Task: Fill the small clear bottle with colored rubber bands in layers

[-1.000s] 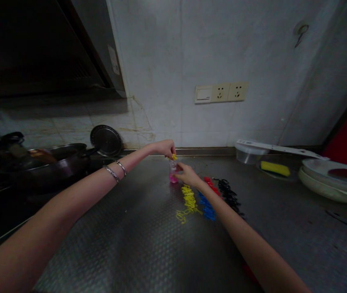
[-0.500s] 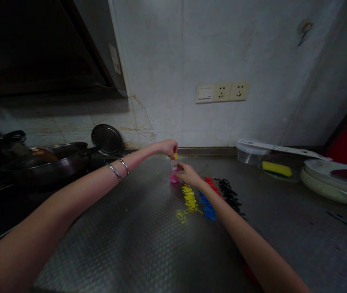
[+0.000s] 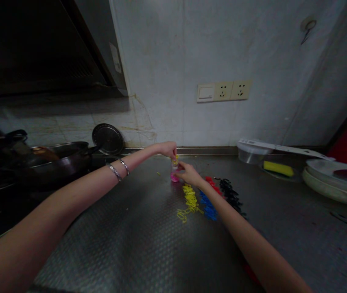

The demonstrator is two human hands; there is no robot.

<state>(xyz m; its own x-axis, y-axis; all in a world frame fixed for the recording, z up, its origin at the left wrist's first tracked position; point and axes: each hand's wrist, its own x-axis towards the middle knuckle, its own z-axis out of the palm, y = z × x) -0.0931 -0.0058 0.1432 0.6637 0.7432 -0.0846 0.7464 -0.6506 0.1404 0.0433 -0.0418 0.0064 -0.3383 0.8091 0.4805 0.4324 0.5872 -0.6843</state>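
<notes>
A small clear bottle with pink in its bottom stands on the metal counter. The fingers of my right hand are closed around its side. My left hand is above the bottle's mouth, its fingers pinched on small yellow loops that look like rubber bands and sit in the bottle's neck. Near my right forearm lie a yellow pile of such loops, a blue pile, a red pile and a black pile. My right arm partly covers the blue and red piles.
Pans stand on the stove at left, beside a round dark metal lid leaning on the wall. To the right are a clear plastic scoop with a long white handle, a yellow sponge and stacked dishes.
The yellow loops at my left fingertips now sit lower and show more fully in the bottle's neck. My right hand keeps its hold on the bottle. The view has shifted slightly.
</notes>
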